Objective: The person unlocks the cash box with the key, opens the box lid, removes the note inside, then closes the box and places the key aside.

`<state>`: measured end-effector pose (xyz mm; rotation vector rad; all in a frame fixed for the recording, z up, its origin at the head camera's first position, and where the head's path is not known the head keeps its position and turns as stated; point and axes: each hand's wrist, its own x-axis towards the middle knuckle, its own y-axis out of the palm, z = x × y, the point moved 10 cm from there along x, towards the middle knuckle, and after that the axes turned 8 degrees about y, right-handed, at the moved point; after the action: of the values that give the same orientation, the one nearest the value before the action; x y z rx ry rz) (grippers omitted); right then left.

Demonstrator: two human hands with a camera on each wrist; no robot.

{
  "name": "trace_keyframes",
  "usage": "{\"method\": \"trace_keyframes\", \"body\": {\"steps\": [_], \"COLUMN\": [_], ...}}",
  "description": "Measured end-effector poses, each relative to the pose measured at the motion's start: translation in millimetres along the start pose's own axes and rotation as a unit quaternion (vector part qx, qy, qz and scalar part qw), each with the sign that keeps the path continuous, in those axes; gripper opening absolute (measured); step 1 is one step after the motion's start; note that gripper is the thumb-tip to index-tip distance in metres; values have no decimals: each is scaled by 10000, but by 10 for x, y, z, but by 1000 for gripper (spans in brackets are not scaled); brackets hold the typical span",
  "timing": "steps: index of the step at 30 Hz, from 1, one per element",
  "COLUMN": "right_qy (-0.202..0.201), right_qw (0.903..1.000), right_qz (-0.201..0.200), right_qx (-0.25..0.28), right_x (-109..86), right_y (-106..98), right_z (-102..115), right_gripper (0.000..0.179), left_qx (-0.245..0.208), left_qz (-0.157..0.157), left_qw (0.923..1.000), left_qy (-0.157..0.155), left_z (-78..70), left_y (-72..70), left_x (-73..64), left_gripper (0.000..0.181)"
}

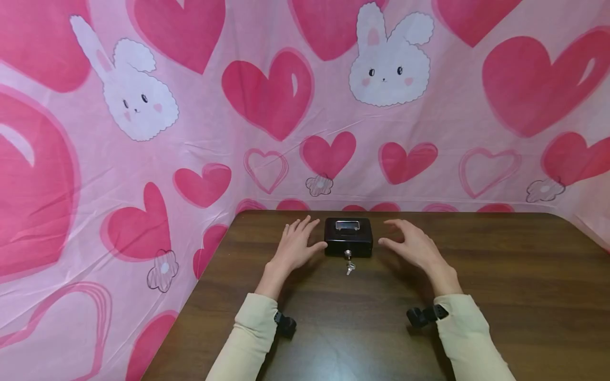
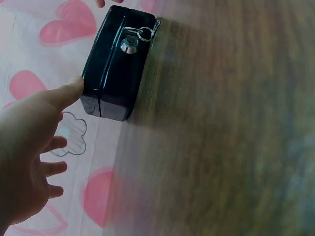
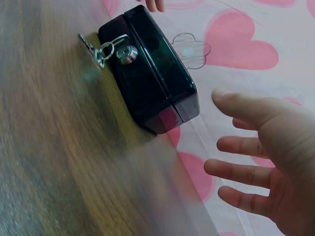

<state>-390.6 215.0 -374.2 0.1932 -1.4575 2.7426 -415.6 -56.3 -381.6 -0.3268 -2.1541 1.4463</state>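
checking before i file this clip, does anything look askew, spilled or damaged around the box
Nothing stands out. The black box sits upright on the table with its lid closed, keys hanging at its front lock. No spill or damage shows. The pink backdrop has some creases, nothing odd.

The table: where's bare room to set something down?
The table is bare between the wrist cameras, in front of the keys, and right of the right hand. It's crowded at the black box, between that hand and the left hand.

Cream long sleeves (image 1: 250, 333), black wrist cameras (image 1: 287, 324)
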Motion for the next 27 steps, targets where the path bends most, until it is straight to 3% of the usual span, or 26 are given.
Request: {"method": "trace_keyframes", "body": {"steps": [8,14,20,27], "right_qy": [-368,-547,-840,-771], "right_qw": [9986,9970,9935,9916], "right_qz": [-121,-96,192,596], "right_qx": [358,534,749,845], "right_x": [-12,-25,-58,-57], "right_y": [14,67,177,320], "right_z": [116,193,316,388], "right_gripper": [46,39,33,31], "left_qx": [-165,-169,-161,-158], "left_qz": [111,47,129,211], "left_qw": [9997,9993,9989,9987], "left_qy": [142,328,419,441], "left_z": [-86,-154,-200,-215], "left_y": [32,31,46,80], "left_x": [4,7,4,11], "left_gripper": [68,63,60,58]}}
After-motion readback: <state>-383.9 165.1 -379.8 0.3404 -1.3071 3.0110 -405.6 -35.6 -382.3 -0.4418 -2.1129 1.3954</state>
